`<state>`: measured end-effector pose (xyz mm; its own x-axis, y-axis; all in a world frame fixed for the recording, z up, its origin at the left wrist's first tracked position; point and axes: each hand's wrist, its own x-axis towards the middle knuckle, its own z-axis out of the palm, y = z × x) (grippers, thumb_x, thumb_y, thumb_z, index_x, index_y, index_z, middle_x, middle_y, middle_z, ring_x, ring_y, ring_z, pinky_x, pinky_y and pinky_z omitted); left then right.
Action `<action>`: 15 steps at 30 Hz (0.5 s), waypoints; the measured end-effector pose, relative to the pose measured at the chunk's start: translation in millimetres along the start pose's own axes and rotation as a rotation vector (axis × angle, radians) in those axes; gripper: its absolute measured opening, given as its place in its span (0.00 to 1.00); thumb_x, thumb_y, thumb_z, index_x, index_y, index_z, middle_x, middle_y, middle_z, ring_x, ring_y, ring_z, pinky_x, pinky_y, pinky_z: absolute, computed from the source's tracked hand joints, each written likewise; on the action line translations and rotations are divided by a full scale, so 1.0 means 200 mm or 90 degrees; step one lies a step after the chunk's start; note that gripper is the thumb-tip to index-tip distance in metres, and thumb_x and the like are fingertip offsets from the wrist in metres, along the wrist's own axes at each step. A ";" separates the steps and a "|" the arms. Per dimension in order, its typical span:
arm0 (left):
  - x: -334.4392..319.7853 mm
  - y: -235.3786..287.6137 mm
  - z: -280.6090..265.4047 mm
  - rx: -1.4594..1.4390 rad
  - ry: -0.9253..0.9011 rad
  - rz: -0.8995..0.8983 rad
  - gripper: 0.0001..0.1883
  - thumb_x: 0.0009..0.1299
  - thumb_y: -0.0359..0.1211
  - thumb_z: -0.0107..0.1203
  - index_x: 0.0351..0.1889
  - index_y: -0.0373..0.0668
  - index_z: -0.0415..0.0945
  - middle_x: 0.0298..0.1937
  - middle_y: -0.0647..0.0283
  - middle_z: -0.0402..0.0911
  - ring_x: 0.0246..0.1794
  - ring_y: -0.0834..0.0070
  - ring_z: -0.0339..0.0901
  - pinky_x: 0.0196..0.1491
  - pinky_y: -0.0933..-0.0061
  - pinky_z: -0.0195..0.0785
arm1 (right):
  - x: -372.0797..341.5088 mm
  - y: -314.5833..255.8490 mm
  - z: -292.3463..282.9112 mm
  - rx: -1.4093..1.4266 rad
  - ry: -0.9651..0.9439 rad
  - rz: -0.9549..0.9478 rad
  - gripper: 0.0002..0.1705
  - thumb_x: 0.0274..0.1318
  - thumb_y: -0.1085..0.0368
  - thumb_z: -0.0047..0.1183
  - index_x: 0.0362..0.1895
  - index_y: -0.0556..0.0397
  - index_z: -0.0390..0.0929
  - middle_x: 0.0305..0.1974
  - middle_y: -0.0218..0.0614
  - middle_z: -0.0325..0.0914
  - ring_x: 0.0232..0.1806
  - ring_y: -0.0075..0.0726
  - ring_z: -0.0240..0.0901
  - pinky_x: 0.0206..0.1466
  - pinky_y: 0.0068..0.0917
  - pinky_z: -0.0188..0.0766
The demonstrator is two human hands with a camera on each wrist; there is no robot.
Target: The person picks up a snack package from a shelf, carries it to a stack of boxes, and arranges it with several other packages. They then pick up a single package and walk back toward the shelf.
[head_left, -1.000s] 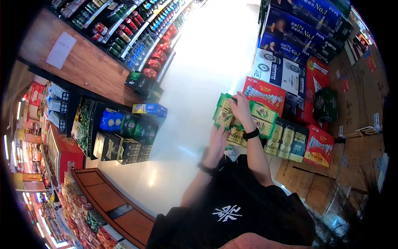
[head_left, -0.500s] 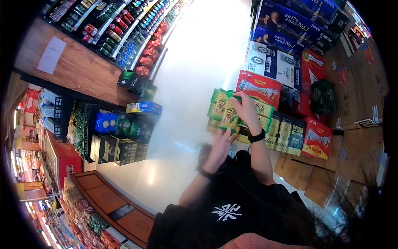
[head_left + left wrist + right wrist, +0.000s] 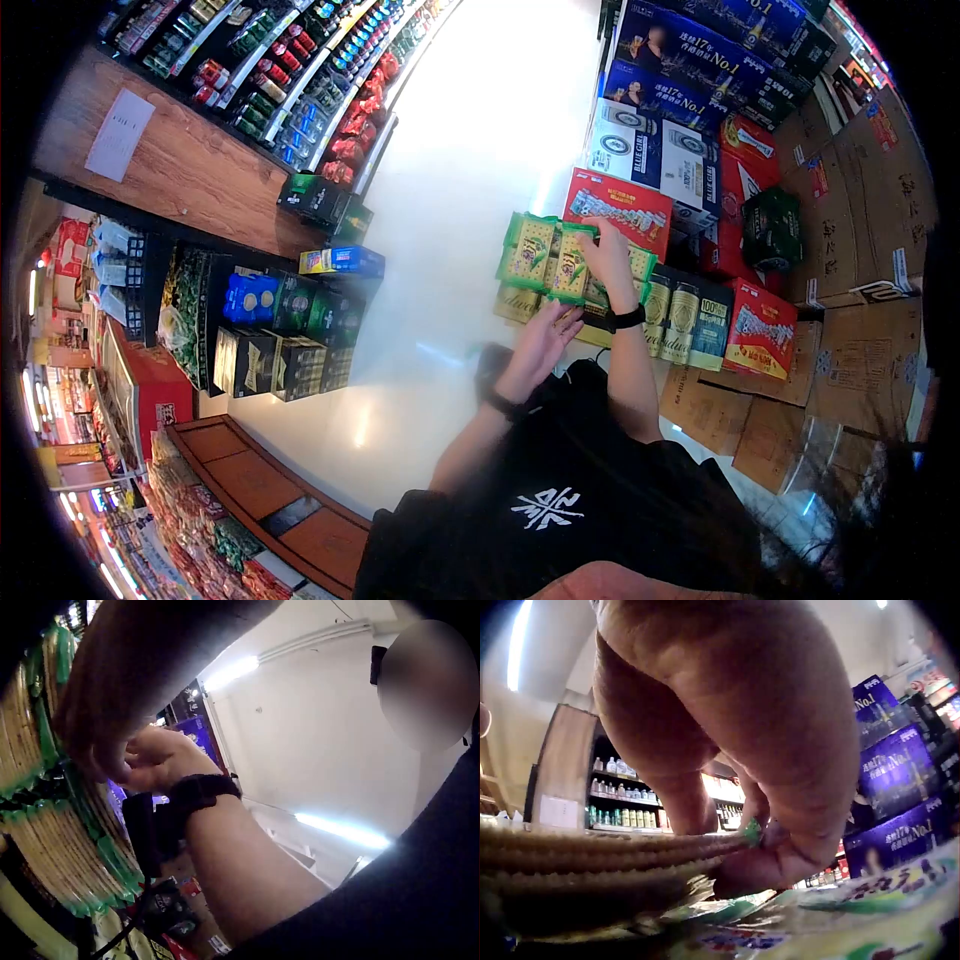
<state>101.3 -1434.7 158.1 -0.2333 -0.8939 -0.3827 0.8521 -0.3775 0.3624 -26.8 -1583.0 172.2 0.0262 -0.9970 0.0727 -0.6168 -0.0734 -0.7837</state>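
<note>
Green-edged cracker packets (image 3: 527, 252) lie side by side on gold beer can packs (image 3: 518, 302) in the head view. My right hand (image 3: 608, 268) grips the upper end of one packet (image 3: 571, 264); in the right wrist view the thumb and fingers of that hand (image 3: 742, 750) pinch its edge. Fingers extended, palm partly turned up, my left hand (image 3: 542, 350) is at the packets' lower edge; whether it touches them is unclear. The left wrist view has the left hand (image 3: 112, 705) dark and close, beside stacked packets (image 3: 71, 851), with the right hand (image 3: 169, 759) behind.
Red boxes (image 3: 618, 212), white-and-blue beer cases (image 3: 624, 143) and blue cases (image 3: 690, 55) stand beyond and right of the packets. Brown cartons (image 3: 865, 355) are at the far right. Across the pale floor (image 3: 440, 250) are drink shelves (image 3: 290, 75) and stacked packs (image 3: 285, 362).
The packet under my right hand has turned and now lies level beside its neighbour. My left hand has shifted from the packet's lower end, its fingers spread more. The view has moved slightly.
</note>
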 end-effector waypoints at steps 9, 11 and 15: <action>-0.01 -0.01 0.00 0.135 0.038 0.064 0.25 0.78 0.41 0.48 0.68 0.41 0.58 0.63 0.63 0.68 0.63 0.70 0.66 0.63 0.65 0.60 | 0.01 0.07 0.08 -0.014 0.030 -0.059 0.21 0.48 0.65 0.63 0.48 0.58 0.78 0.41 0.49 0.79 0.40 0.48 0.77 0.47 0.38 0.73; -0.01 0.00 0.02 0.146 0.043 0.071 0.26 0.78 0.41 0.48 0.69 0.41 0.57 0.63 0.65 0.69 0.63 0.73 0.66 0.62 0.68 0.60 | 0.01 0.08 0.09 -0.039 0.051 -0.078 0.22 0.47 0.65 0.65 0.48 0.58 0.79 0.40 0.48 0.79 0.38 0.46 0.78 0.44 0.37 0.74; -0.01 0.00 0.01 0.157 0.039 0.079 0.27 0.78 0.41 0.47 0.70 0.40 0.56 0.63 0.64 0.69 0.64 0.72 0.66 0.62 0.69 0.60 | 0.00 0.04 0.09 -0.048 0.041 -0.057 0.24 0.46 0.63 0.66 0.49 0.57 0.78 0.42 0.48 0.75 0.43 0.51 0.75 0.49 0.40 0.72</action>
<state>100.9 -1434.0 160.5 -0.0994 -0.9237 -0.3700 0.7307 -0.3201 0.6030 -18.1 -1583.4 155.2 0.0350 -0.9828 0.1814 -0.6721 -0.1574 -0.7235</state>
